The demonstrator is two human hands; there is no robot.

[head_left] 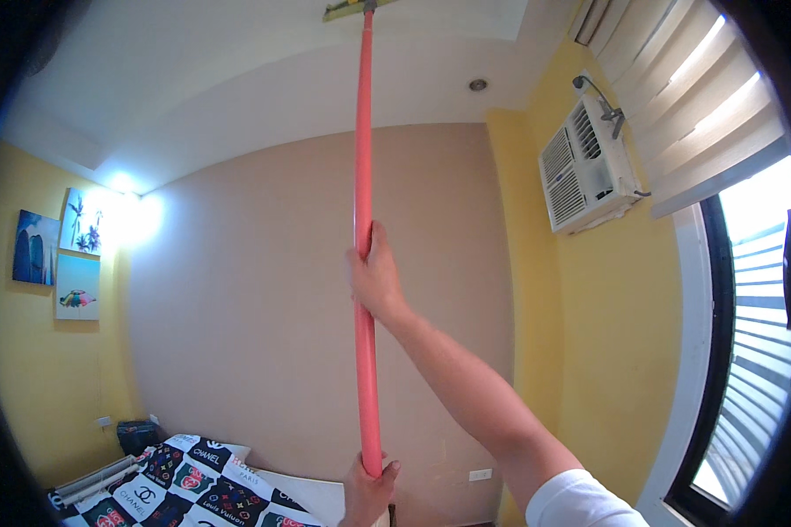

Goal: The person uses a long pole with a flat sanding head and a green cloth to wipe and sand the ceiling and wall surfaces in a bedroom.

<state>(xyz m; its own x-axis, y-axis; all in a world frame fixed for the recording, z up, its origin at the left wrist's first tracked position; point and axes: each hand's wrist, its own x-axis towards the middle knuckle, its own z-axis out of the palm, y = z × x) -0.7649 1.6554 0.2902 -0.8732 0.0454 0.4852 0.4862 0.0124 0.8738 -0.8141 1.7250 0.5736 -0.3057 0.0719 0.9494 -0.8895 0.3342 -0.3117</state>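
A: State the position of the pink pole point(365, 132).

B: From my remote station, I see it in both hands, near upright. Its long axis runs from the left hand point(366, 494) at the lower edge, past the right hand point(376, 279), to the flat head point(346, 10) at the upper edge.

A: State the condition of the fingers.

B: Right fingers: curled around the pole, near the middle of its visible length. Left fingers: wrapped around the lower end. I cannot tell how firmly either set presses.

A: Which hand is nearer the head?

B: The right. The head lies above the right fingers, in line with the pole and well apart from them. The left hand sits below, on the same axis.

A: Confirm contact between head and ceiling point(237, 53).

B: I cannot tell; the upper edge of my view cuts the head off.

A: Specify the governing relation.

B: In my judgement, the line through both hands. Offset one hand sideways against the other and the pole tilts, swinging the head.
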